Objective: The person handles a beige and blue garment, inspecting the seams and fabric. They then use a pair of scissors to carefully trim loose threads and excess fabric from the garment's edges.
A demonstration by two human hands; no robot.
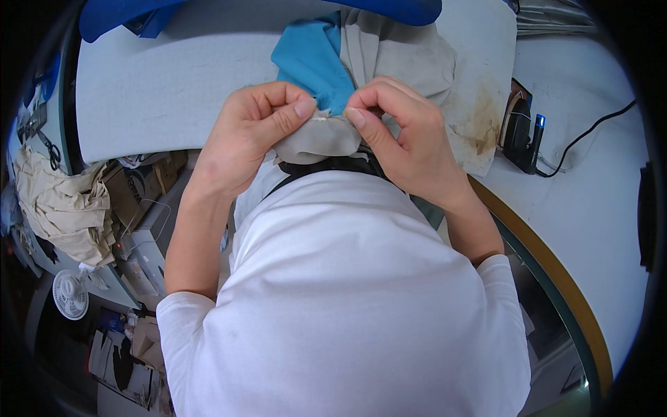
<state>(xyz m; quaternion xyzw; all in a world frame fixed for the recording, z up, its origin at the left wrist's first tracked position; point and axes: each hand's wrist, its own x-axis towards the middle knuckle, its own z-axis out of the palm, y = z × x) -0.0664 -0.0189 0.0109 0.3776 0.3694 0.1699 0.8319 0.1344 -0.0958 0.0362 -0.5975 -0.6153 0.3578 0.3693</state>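
Observation:
A piece of blue and light grey fabric hangs over the near edge of a pale padded board, its blue part (pixel 313 59) at the middle and its grey part (pixel 396 52) to the right. My left hand (pixel 260 125) pinches the seam between thumb and forefinger. A little to the right, my right hand (pixel 403 132) pinches the same fabric near the blue edge. Between the hands the seam is drawn out, with a grey flap (pixel 319 139) drooping below it toward my waist. The fingertips hide the exact spots gripped.
The padded board (pixel 160 97) carries a brown stain at its right. Beyond it is a blue curved object (pixel 389 8). An iron (pixel 517 128) with a black cord stands on the white table (pixel 577 181) at right. Beige cloth (pixel 62 201), scissors (pixel 50 149) and a white fan (pixel 71 295) are left.

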